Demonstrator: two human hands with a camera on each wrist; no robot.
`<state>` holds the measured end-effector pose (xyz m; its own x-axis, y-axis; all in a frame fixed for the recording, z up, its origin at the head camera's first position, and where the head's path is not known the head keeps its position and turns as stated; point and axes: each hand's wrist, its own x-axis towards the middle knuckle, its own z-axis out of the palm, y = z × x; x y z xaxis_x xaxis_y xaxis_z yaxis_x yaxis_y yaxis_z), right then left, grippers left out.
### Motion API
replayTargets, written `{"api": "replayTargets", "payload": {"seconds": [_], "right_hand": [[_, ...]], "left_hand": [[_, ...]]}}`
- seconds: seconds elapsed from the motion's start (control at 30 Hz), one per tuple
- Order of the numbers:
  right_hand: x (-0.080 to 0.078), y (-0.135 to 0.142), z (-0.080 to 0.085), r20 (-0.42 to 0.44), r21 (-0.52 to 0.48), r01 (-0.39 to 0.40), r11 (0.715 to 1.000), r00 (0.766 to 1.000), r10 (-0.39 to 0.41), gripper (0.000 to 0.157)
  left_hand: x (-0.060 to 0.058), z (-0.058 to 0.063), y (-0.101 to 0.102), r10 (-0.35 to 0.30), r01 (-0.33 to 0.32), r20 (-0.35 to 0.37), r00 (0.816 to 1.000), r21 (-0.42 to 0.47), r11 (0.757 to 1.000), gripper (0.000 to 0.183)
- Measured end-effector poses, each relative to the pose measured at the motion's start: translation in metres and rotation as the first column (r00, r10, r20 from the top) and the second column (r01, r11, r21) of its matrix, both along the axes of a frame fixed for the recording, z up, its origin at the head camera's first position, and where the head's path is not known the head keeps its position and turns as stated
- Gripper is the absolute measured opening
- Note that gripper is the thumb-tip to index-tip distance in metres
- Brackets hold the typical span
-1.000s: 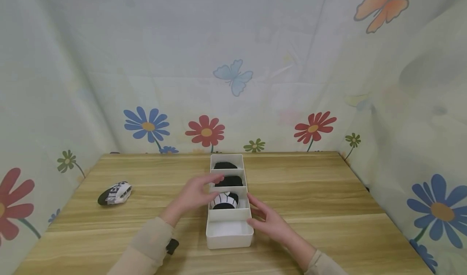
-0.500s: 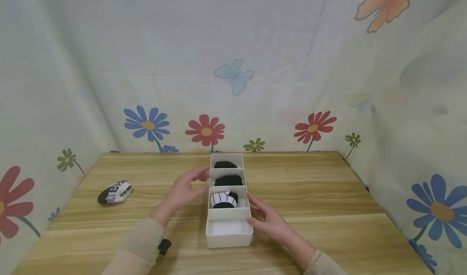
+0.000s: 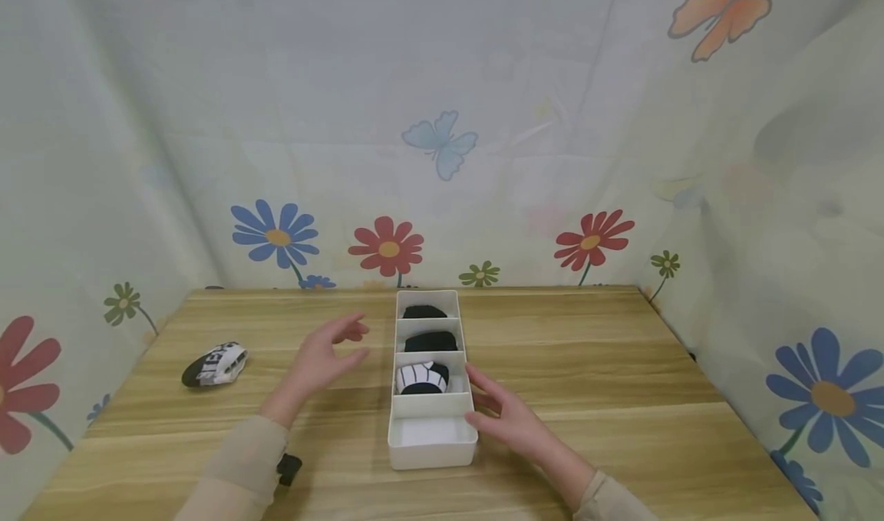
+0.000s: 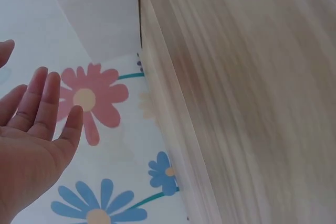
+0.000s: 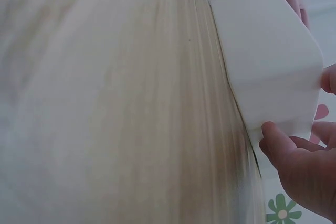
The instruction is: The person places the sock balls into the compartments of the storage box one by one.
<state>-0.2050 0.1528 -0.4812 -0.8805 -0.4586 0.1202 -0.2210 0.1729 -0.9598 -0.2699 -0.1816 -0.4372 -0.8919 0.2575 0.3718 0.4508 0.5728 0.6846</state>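
Note:
A white divided organizer box stands lengthwise on the table. Its two far compartments hold black folded socks, and the third a black-and-white striped sock; the nearest compartment is bare. Fingertips of my right hand touch the box's right side, thumb near the front; the right wrist view shows them against the white wall. My left hand hovers left of the box, fingers loosely bent, holding nothing; its palm shows in the left wrist view. Another black-and-white sock, lettered, lies farther left.
The wood-grain table extends on both sides of the box. A flower-printed curtain hangs behind and along both sides. A small black object sits by the left sleeve.
My left hand has moved away from above the box, leftward over the table toward the lettered sock. My right hand has stayed against the box's side.

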Motion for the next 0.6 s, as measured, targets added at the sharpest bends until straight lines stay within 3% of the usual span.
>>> {"api": "replayTargets", "payload": {"seconds": [0.33, 0.6], "right_hand": [[0.0, 0.0, 0.001, -0.004, 0.012, -0.002, 1.0, 1.0, 0.002, 0.07], [0.001, -0.001, 0.001, 0.0, 0.007, -0.001, 1.0, 1.0, 0.001, 0.07]], "left_hand": [[-0.003, -0.005, -0.033, 0.041, -0.042, 0.019, 0.999, 0.018, 0.999, 0.059], [-0.001, 0.0, -0.058, 0.112, -0.112, 0.025, 0.993, -0.003, 0.994, 0.059]]}}
